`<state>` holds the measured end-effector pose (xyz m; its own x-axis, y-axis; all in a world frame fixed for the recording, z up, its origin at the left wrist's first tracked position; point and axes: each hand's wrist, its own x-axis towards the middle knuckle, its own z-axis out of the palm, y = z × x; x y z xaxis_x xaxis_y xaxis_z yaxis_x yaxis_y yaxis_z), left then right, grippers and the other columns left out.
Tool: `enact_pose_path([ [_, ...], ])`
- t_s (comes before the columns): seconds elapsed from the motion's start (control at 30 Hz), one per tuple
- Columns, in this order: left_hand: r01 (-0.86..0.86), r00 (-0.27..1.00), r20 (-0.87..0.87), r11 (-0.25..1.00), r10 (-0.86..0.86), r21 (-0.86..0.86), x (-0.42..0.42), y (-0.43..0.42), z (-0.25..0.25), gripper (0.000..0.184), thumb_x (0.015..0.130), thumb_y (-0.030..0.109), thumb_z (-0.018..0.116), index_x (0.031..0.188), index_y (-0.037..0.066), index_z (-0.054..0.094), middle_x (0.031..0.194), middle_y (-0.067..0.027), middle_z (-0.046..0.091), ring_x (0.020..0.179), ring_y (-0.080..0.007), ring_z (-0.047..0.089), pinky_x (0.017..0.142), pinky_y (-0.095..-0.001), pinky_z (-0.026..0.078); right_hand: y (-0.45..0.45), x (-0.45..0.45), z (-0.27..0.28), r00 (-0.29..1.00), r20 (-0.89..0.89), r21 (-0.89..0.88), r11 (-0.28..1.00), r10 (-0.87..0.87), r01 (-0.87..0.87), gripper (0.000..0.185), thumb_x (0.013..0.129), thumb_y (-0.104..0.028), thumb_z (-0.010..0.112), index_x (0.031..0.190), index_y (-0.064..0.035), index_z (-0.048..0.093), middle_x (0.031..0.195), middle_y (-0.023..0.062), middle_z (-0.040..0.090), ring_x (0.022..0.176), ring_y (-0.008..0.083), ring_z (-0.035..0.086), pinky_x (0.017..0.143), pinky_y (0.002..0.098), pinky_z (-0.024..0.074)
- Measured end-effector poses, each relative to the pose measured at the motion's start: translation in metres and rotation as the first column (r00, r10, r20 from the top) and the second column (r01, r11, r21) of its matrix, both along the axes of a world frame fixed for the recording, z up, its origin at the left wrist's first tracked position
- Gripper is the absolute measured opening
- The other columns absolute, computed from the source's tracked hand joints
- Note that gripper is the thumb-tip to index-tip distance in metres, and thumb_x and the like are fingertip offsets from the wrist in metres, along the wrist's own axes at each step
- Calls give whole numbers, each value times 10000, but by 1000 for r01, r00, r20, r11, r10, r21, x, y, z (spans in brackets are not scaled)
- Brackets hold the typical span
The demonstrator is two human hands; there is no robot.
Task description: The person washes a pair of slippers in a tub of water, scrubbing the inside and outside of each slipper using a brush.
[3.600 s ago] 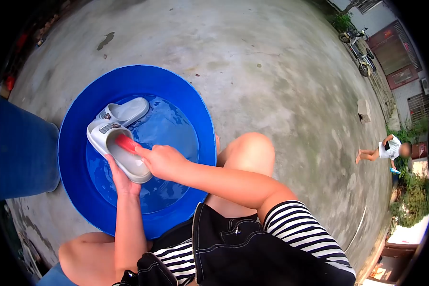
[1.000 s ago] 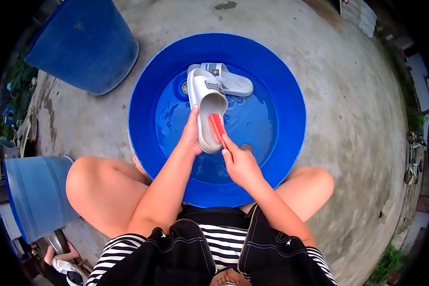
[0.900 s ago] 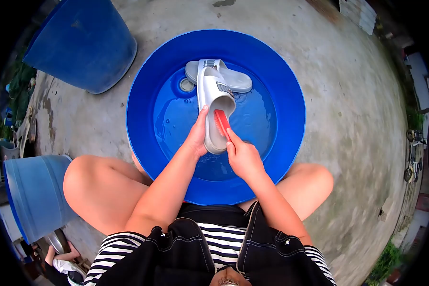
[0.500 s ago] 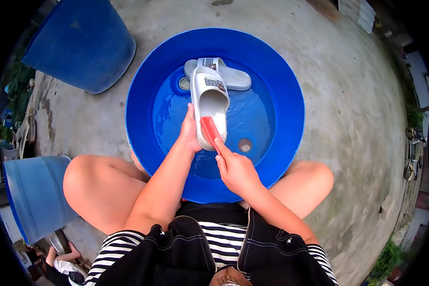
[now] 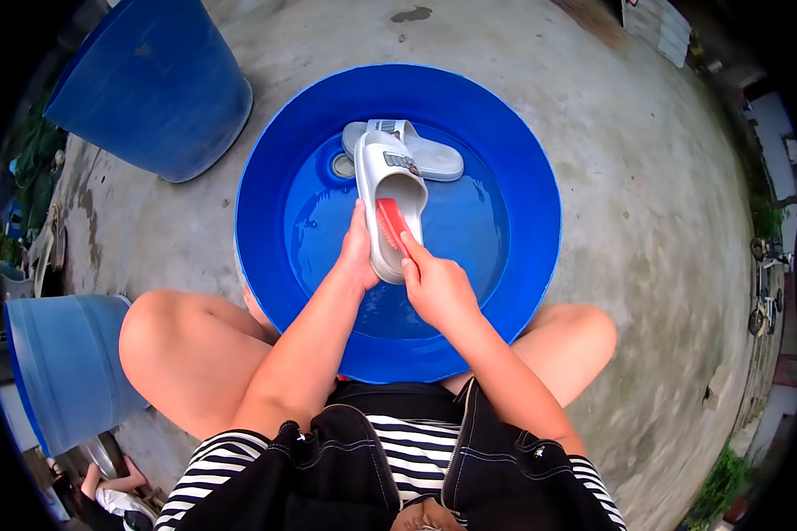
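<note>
My left hand (image 5: 359,251) grips the heel end of a pale grey slipper (image 5: 387,163) from its left side, above the water in a round blue tub (image 5: 533,195). My right hand (image 5: 437,281) is closed on the handle of a red brush (image 5: 390,215). The brush head lies inside the slipper, against the footbed, bristles to the lower left. Behind the held slipper a second grey slipper (image 5: 438,159) rests in the tub, partly covered by the first.
A tall blue barrel (image 5: 164,88) stands at the upper left and a lighter blue one (image 5: 73,363) at the lower left. Another person (image 5: 119,496) is at the bottom left beside a metal basin. Parked two-wheelers (image 5: 764,283) show at the far right.
Since half a second ago the brush has moved up the footbed, deeper towards the strap, with my right hand following. Earlier the view was turned, and another person stood at the right.
</note>
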<state>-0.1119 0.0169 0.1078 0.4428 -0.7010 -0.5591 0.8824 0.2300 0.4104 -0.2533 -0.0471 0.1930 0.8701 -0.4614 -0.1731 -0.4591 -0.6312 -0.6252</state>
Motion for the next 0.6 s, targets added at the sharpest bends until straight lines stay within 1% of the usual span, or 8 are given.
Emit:
enact_pose_path([
  [0.07,92,996,7,996,-92,-17,-8,0,13,677,1064,625,267,1404,100,527,1260,-143,642,1120,-303,647,980,-455,542,-4,18,-5,995,35,-87,991,-96,98,449,997,-193,541,1433,-85,553,805,280,682,744,454,672,715,539,527],
  [0.13,30,999,41,999,-29,-29,0,1,-7,699,1070,620,211,1469,108,471,1357,-142,592,1189,-298,611,1009,-456,520,6,12,-4,997,72,-54,998,-34,38,469,1012,-216,518,1442,-30,516,761,275,679,745,439,690,721,533,544],
  [0.23,-28,1000,-12,985,27,-170,24,9,-1,709,1064,630,223,1453,103,494,1337,-150,608,1186,-313,613,985,-476,529,18,-16,2,993,109,29,999,43,-46,466,1015,-234,539,1457,-87,529,800,258,694,760,437,689,726,497,553],
  [0.33,-142,981,114,980,158,-137,39,16,-5,706,1059,638,272,1446,91,495,1306,-148,627,1135,-298,649,973,-462,544,-18,-43,-13,999,19,327,945,-35,27,448,1011,-283,599,1449,-194,572,916,190,736,815,358,720,766,403,548],
  [0.37,-161,973,149,982,175,-99,42,17,-9,717,1050,654,303,1460,92,480,1311,-141,627,1134,-286,656,971,-451,552,-42,-49,-55,973,201,350,936,-114,37,438,1010,-283,605,1435,-176,588,1041,204,738,941,318,730,828,375,541],
  [0.5,-277,944,192,961,269,19,37,24,-4,772,1020,703,333,1487,99,446,1340,-130,613,1172,-277,641,982,-440,546,-104,-37,-80,826,-133,-87,836,-548,541,427,1039,-285,524,1441,-150,571,1238,209,695,1134,405,665,949,442,525],
  [0.53,-278,944,193,960,268,24,36,25,-7,772,1020,703,333,1487,99,446,1340,-130,613,1172,-277,641,982,-440,546,-103,-40,-103,826,-136,-83,837,-547,540,427,1039,-285,524,1441,-150,571,1238,209,695,1134,405,665,949,442,525],
  [0.6,-328,924,224,944,311,39,39,30,-19,781,1018,706,333,1506,102,424,1356,-127,601,1199,-274,624,1004,-427,529,-86,-39,-114,870,-266,358,796,-414,488,425,1042,-263,544,1453,-157,572,1002,98,692,812,247,642,716,357,514],
])
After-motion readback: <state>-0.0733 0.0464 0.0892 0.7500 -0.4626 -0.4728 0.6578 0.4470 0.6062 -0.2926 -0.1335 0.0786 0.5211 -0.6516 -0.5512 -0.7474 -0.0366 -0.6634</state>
